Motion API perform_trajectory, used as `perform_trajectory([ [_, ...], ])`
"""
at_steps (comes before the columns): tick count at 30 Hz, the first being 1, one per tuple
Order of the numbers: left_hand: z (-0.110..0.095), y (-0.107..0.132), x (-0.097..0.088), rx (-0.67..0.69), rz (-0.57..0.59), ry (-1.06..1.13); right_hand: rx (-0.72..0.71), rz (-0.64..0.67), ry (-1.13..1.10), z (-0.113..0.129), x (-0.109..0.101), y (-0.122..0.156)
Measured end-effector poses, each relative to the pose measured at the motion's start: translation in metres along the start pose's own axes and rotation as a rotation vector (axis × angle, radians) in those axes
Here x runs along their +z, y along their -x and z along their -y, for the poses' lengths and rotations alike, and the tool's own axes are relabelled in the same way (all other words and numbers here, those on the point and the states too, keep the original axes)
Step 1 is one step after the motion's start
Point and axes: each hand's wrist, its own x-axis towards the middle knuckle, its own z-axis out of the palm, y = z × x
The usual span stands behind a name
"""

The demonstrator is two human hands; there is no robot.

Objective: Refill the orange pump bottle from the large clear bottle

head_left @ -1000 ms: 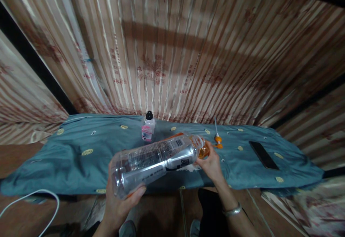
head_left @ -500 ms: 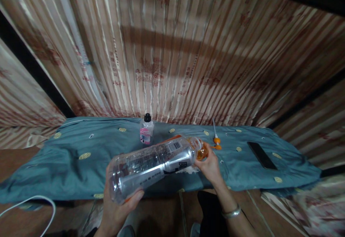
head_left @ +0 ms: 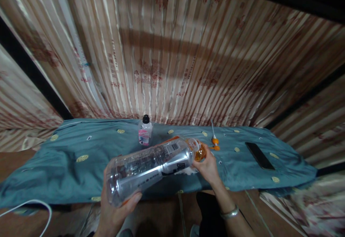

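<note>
A large clear plastic bottle with a silver label lies tilted in the air, its neck lower right-hand end pointing at my right hand. My left hand is wrapped round its base. With my right hand I grip a small container of amber-orange colour at the mouth of the large bottle; fingers partly hide it. Whether liquid passes between them I cannot tell. Just beyond my right hand an orange pump head with a thin tube rests on the teal cloth.
A small clear bottle with a black cap and pink label stands behind the large bottle. A dark phone lies at the right. Pleated patterned curtains hang behind, and a white cable loops at the lower left.
The view has shifted slightly, so the scene sits a little further left. Both hands keep their grip, and the large bottle holds nearly the same tilt.
</note>
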Motion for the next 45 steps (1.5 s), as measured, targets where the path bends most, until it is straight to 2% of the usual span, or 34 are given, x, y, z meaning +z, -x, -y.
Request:
perform_trajectory([
  [3,0.006,-0.006,-0.006,0.0,-0.01,-0.004,-0.001,0.01,0.001,-0.001,0.0,0.0],
  [6,0.002,-0.003,-0.002,-0.005,0.009,0.007,-0.003,0.017,0.005,-0.003,-0.001,0.0],
  [11,-0.009,0.008,0.01,-0.004,-0.114,0.028,0.008,0.014,0.005,-0.005,-0.001,0.0],
  [13,-0.005,0.006,0.006,-0.007,-0.081,0.02,0.006,0.014,-0.002,-0.005,-0.001,0.0],
  [15,0.003,0.001,-0.001,-0.007,0.012,-0.008,0.012,0.013,-0.012,-0.003,-0.001,0.0],
  [19,0.009,-0.002,-0.004,0.018,0.012,-0.028,0.022,0.005,-0.02,0.0,-0.001,-0.001],
  [21,0.007,0.0,-0.002,0.041,-0.07,-0.014,0.022,0.003,-0.019,0.001,-0.001,-0.001],
  [22,0.005,0.001,-0.001,0.05,-0.074,-0.012,0.022,0.001,-0.016,0.001,-0.002,-0.001],
  [26,-0.001,-0.002,-0.002,0.028,0.06,-0.007,0.028,-0.001,0.006,0.002,-0.002,-0.001],
  [32,-0.01,-0.007,0.0,0.02,-0.047,-0.048,0.045,0.014,-0.007,0.008,-0.003,-0.002],
  [39,0.001,-0.006,-0.006,0.034,0.011,-0.025,0.057,0.012,0.0,0.006,-0.003,-0.002],
  [45,-0.008,-0.006,-0.001,0.002,0.014,-0.01,0.047,0.003,0.007,0.003,-0.003,-0.003],
])
